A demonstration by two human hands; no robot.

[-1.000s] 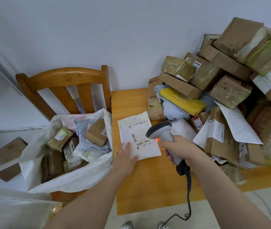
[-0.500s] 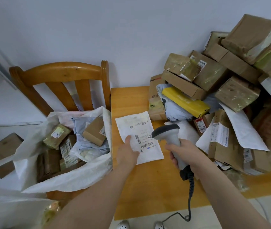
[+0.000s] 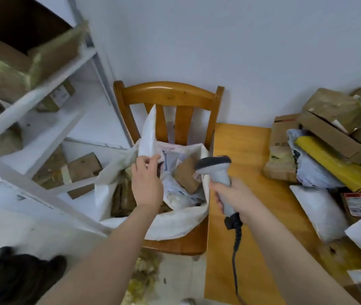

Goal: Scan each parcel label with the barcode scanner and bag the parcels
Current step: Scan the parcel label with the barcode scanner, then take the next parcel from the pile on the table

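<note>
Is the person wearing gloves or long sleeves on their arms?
No gloves. The left hand and the right hand are bare. Both forearms are bare too, with no sleeves showing all the way to the picture's edge. I see no watch, rings or bracelets.

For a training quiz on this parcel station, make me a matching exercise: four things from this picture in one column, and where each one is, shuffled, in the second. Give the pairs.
Things
1. white flat parcel
2. barcode scanner
3. white sack
4. yellow parcel

Places
A. in the heap of parcels on the table
B. gripped in the right hand
C. on the seat of the wooden chair
D. pinched by the left hand, above the sack's mouth

Pairs: 1-D, 2-B, 3-C, 4-A
</note>
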